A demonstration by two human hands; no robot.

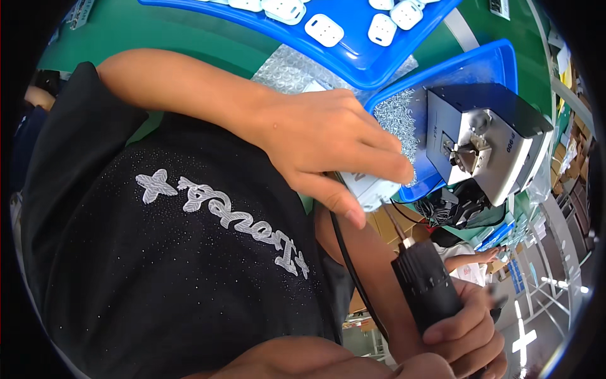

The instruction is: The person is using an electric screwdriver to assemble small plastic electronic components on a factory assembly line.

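My left hand [341, 136] reaches across from the upper left, its thumb and fingers closed around a small white plastic casing [374, 191]. Most of the casing is hidden under the palm and fingers. At lower right, my right hand [467, 335] is wrapped around a black electric screwdriver [426, 284]. The screwdriver's thin bit points up at the near edge of the casing; I cannot tell whether it touches a screw there. Just beyond my left fingers, many small silver screws [398, 123] lie in a blue tray [505, 60].
A boxy metal screw feeder [473, 139] stands in the screw tray. Another blue tray [363, 66] at the top holds several white square covers [324, 30]. Bubble wrap [284, 69] lies on the green table [208, 31]. A black cable [347, 259] hangs beside my torso. Another person's arm [470, 258] shows at right.
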